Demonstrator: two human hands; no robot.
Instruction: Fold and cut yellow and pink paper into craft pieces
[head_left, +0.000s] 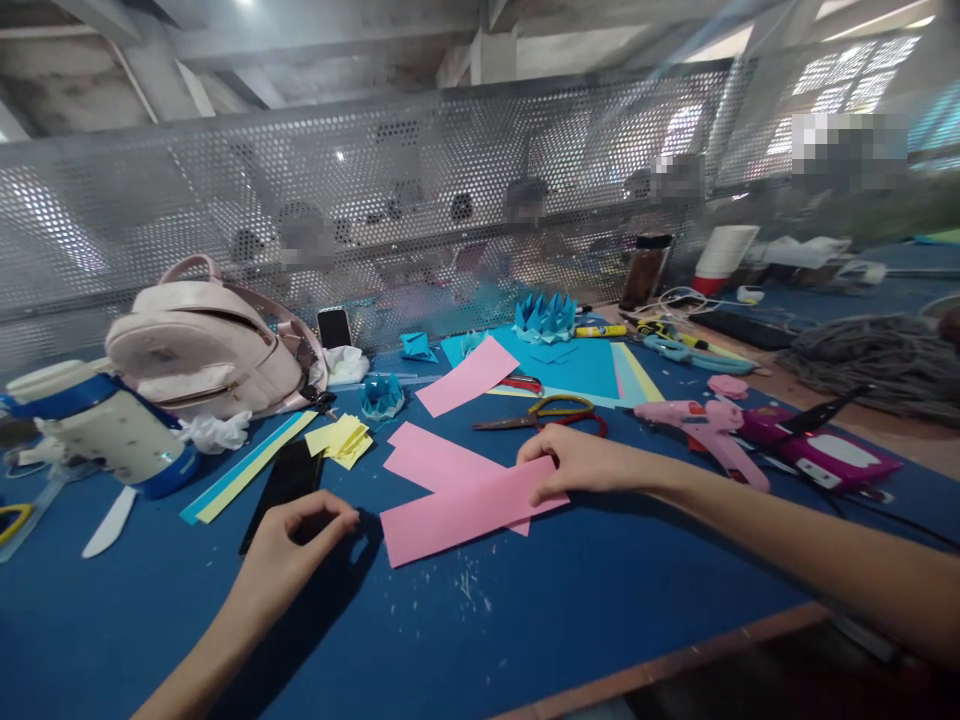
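Note:
My right hand (559,465) grips the right end of a pink paper strip (465,510) between thumb and fingers. The strip slants above the blue tabletop and partly covers another pink strip (427,458) underneath. My left hand (289,545) is to the left of the held strip, apart from it, thumb and index fingertips pressed together with nothing seen between them. Beyond it lie a black phone (281,490) and a small pile of folded yellow papers (345,440). Scissors (536,412) with red and yellow handles rest just behind my right hand, near a third pink piece (469,375).
A pink glue gun (701,425) and a purple device (821,447) with a cord sit at right. Folded blue paper pieces (546,318) stand on blue sheets (592,365) at the back. A pale backpack (202,340) and a tumbler (112,430) occupy the left, before a perforated metal screen (420,180).

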